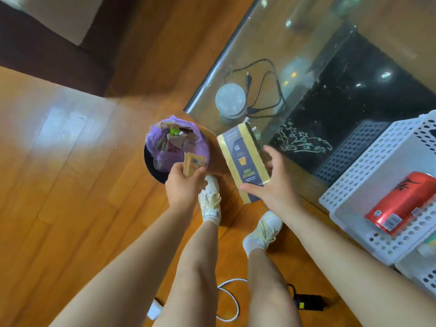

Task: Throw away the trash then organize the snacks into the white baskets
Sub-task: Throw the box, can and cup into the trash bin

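A small round trash bin [151, 165] lined with a purple bag stands on the wooden floor, full of crumpled paper and wrappers. My left hand [182, 186] grips a small yellow-orange packet [194, 165] right over the bin's near rim. My right hand [269, 182] holds a long gold and dark blue espresso box [243, 159] beside the bin, fingers spread along its right side. A white perforated basket [349, 182] sits on the glass table at the right with a red can [401, 204] lying in it.
The glass table [236, 55] carries a round white device [230, 100] and a black cable [266, 90]. A second white basket [422, 277] shows at the lower right edge. My feet in pale sneakers stand by the bin. A white cable [230, 300] and a black adapter [309, 302] lie on the floor.
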